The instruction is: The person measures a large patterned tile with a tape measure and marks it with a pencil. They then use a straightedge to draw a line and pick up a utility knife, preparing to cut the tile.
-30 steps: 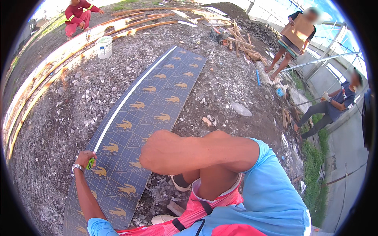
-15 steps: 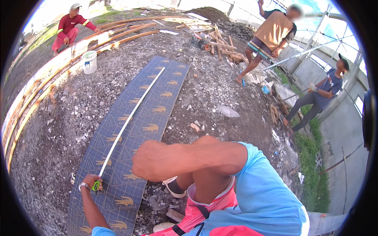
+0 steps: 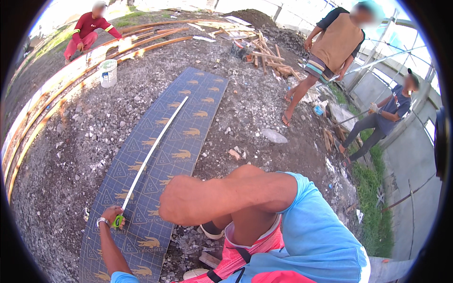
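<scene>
My left hand [image 3: 113, 215], with a watch at its wrist, is closed round a green tape measure [image 3: 118, 221]. The tape's pale blade [image 3: 153, 150] runs out from it, away from me, over a long dark panel [image 3: 146, 188] printed with a grid and gold figures. The blade's far tip lies short of the panel's far end. My right arm [image 3: 236, 197] reaches across in front of my knee, and its rounded end, my right hand [image 3: 181, 200], is over the panel's right edge. The fingers of that hand are hidden.
Long timber strips [image 3: 61, 101] curve along the left, beside a white bucket [image 3: 108, 73]. A person in red [image 3: 90, 30] squats beyond them. A person in a brown shirt [image 3: 336, 37] and another in dark clothes [image 3: 384, 113] stand right. Scrap wood [image 3: 269, 56] lies on stony ground.
The blade's far tip has drawn back toward me, so less tape is out. The person in the brown shirt has stepped nearer and lowered a raised arm. My hands have hardly moved.
</scene>
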`<state>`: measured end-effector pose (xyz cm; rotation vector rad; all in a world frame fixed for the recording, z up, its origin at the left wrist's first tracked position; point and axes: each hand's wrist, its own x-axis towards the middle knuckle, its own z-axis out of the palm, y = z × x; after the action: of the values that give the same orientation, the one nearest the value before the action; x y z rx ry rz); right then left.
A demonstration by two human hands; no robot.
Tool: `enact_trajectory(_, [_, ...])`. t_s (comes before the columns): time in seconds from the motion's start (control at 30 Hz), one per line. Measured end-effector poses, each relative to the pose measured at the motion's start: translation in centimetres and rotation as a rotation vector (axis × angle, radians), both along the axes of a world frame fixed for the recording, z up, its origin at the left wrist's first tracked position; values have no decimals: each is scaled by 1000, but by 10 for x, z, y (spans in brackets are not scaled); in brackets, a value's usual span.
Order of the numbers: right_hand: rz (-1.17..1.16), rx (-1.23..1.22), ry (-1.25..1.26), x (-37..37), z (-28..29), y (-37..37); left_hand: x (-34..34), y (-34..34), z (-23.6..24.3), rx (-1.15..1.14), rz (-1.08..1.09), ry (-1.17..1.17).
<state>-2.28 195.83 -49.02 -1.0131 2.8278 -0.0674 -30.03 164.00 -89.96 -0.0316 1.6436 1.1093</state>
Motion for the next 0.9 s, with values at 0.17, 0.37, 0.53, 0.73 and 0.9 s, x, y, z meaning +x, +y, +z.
enact_trajectory(0.17, [24, -95, 57, -4, -5, 3, 3, 11, -1, -47, -23, 22])
enact_trajectory(0.37, [-6, 34, -107, -9, 9, -3, 6, 10, -7, -76, -49, 65])
enact_trajectory(0.53, [-34, 64, -137, -6, 12, -4, -1, 9, -11, -32, -75, 46])
enact_trajectory(0.73, [11, -34, -30, -4, 4, -1, -3, 15, -11, -70, 32, 162])
enact_trajectory(0.9, [70, -15, -76, -14, 4, -11, -18, 9, -23, -174, -13, 394])
